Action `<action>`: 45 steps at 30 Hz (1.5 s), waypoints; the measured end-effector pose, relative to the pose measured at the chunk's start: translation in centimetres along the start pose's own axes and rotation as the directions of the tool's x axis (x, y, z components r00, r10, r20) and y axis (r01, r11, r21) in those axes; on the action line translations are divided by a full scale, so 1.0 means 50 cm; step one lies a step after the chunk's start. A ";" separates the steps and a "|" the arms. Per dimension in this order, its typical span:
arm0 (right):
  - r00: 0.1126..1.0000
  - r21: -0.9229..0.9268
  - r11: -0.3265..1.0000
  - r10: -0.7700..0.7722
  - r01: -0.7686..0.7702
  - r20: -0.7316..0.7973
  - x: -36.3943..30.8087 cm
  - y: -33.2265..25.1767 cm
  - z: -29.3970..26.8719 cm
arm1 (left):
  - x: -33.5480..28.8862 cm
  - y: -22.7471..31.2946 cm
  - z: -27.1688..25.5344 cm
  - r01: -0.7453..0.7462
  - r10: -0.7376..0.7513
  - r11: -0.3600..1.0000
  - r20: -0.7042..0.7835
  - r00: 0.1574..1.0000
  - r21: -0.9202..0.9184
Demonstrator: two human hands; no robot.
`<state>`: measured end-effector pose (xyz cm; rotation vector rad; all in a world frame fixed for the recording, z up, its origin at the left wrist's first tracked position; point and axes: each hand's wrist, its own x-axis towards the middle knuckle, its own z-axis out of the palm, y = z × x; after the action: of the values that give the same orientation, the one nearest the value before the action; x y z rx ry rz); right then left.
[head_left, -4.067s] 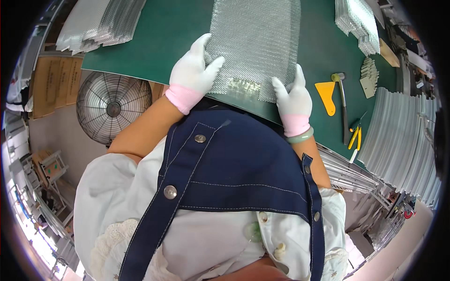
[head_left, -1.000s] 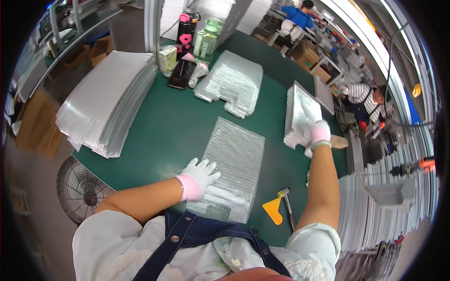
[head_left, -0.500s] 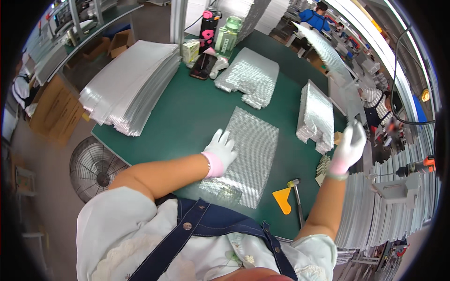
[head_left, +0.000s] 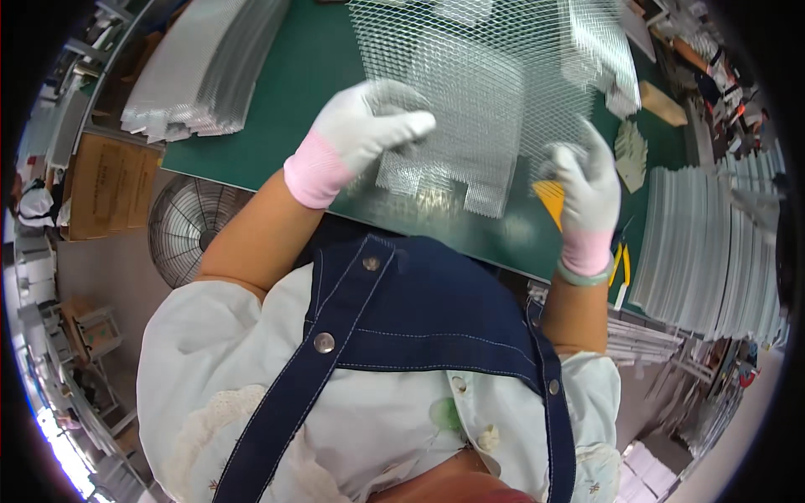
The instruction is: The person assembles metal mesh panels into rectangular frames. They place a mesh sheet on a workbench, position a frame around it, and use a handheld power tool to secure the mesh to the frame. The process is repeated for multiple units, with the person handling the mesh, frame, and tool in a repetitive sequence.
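A see-through silver metal mesh sheet [head_left: 381, 38] hangs raised over the bench. My left hand [head_left: 352, 134], in a white glove with a pink cuff, grips its left side, thumb stretched out along it. At its right side my right hand [head_left: 589, 189], gloved alike, closes on the mesh edge; blur softens those fingertips. Beneath lies another mesh sheet [head_left: 486, 189] with a notched near edge, flat on the green bench [head_left: 293, 101]. A yellow scraper [head_left: 550, 201] shows beside my right hand, partly covered by it.
Stacked silver sheets [head_left: 193, 67] stand at the left, and a smaller pile [head_left: 619, 63] at the far right. Yellow-handled pliers [head_left: 620, 264] lie near the right front edge. Upright sheets [head_left: 696, 243] line the right side. A floor fan [head_left: 197, 226] and cardboard box [head_left: 109, 189] are at left.
My right hand has come in from the far right, and my left hand has lifted off the flat sheet. Both now hold a raised mesh sheet. The view has tilted down toward me.
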<state>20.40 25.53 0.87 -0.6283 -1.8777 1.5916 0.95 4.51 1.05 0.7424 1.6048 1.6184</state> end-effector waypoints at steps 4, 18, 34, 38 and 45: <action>0.990 -0.328 0.945 -0.030 -0.016 -0.136 -0.058 0.067 0.042 | 0.015 -0.100 0.018 -0.036 0.257 0.827 -0.320 0.912 0.561; 0.955 -0.906 0.387 0.292 -0.170 -0.054 -0.070 0.216 0.062 | 0.085 -0.204 0.025 0.238 -0.093 0.379 -0.219 0.971 0.894; 0.981 -0.866 0.498 0.187 -0.055 0.045 -0.041 0.218 0.034 | 0.102 -0.200 0.002 0.218 -0.097 0.451 -0.195 0.976 0.866; 0.970 -0.843 0.529 0.241 -0.095 0.042 -0.039 0.211 0.033 | 0.095 -0.184 -0.002 0.256 -0.170 0.502 -0.195 0.966 0.826; 0.989 -0.882 0.467 0.088 0.062 0.116 -0.050 0.224 0.035 | 0.084 -0.172 0.035 0.256 -0.182 0.215 -0.219 0.959 0.942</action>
<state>20.71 24.51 -10.68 -0.9496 -2.7933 0.4964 0.81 8.57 -7.79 0.9623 2.6085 0.1893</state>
